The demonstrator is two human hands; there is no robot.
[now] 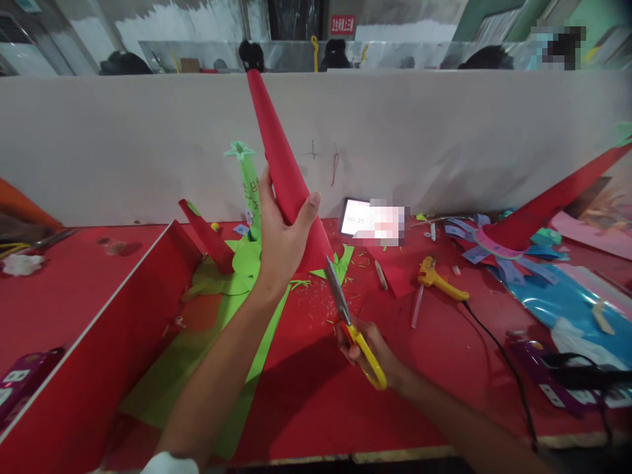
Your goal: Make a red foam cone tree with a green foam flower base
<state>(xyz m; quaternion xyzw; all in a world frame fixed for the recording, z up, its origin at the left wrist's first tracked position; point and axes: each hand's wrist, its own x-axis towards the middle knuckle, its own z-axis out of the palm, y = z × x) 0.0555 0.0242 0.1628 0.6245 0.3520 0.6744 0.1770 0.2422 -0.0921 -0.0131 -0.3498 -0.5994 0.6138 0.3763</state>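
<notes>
A tall red paper cone [284,155] stands tilted to the left in my left hand [284,243], whose fingers and thumb wrap round its lower half. In my right hand [368,345] is a pair of scissors [364,352] with yellow handles, its blades pointing up at the cone's wide lower edge. The blade tips lie at or just in front of the red paper; whether they touch it I cannot tell. Behind my left wrist stand a green paper tube [250,187] with a star-shaped top and a smaller red cone [207,234]. Green paper sheets [182,368] lie under my left forearm.
A yellow glue gun [442,280] with a black cord lies to the right. Behind it a lit phone [354,217] leans near the white partition [148,145]. A red divider [108,322] runs along the left. At far right stands another red cone [548,197] with blue paper strips, beside purple power strips [538,378].
</notes>
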